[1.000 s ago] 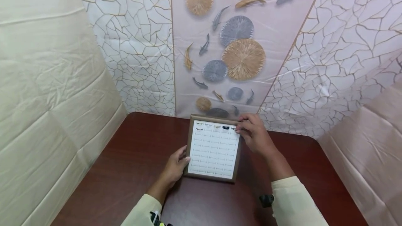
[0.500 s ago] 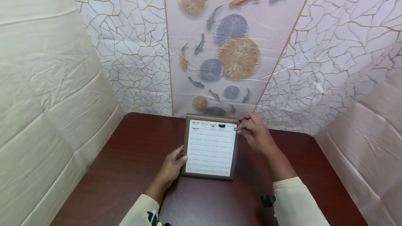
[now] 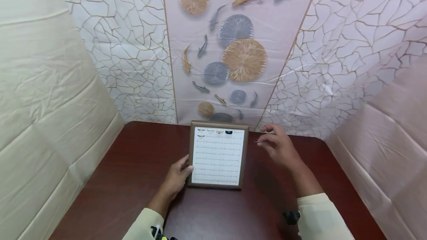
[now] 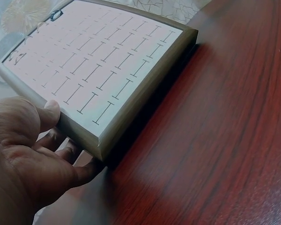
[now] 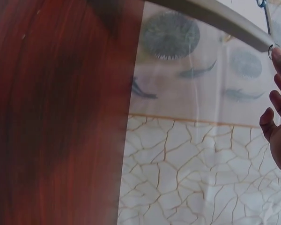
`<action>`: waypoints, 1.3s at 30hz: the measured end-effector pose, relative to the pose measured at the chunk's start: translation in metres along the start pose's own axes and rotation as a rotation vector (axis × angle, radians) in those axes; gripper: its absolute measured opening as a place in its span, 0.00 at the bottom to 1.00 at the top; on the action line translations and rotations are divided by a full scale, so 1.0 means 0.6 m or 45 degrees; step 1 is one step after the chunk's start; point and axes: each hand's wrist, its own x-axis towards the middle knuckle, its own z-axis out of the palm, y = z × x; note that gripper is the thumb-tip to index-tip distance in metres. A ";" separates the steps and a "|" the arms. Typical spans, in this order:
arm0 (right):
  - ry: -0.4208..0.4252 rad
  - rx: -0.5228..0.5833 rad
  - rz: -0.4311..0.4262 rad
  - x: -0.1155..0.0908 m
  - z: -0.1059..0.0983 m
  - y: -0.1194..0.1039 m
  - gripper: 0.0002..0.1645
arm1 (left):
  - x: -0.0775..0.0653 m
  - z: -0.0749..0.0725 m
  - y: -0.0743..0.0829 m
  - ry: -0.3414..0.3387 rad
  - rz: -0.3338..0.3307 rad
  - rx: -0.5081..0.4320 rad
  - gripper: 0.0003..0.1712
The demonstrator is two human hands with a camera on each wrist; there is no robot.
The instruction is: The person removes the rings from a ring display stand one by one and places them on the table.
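A wood-framed display board [image 3: 218, 162] with a white face and rows of short printed lines stands tilted up on the table. My left hand [image 3: 176, 177] grips its lower left edge, thumb [image 4: 49, 115] on the front and fingers behind. Several small rings [image 3: 228, 132] sit along the top row, and one more ring [image 3: 201, 136] is at the left of the second row. Right of the board's upper corner, my right hand [image 3: 279, 146] pinches a small thin ring [image 3: 256, 141], apart from the board. The right wrist view shows this ring [image 5: 270, 52] at the fingertips.
The dark red-brown table [image 3: 133, 180] surrounds the board. Behind it hangs a patterned cloth [image 3: 243, 62] with fish and round shapes. Cream cloth walls [image 3: 43, 103] close in the left side and pinkish cloth [image 3: 390, 132] the right.
My right hand has drawn away from the board's upper right corner with the ring, leaving the top row's last spot bare. The left hand keeps its grip. The head view has shifted right.
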 end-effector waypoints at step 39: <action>-0.692 0.166 0.800 -0.167 -0.030 0.121 0.06 | 0.005 -0.008 -0.001 -0.069 -0.076 -0.019 0.36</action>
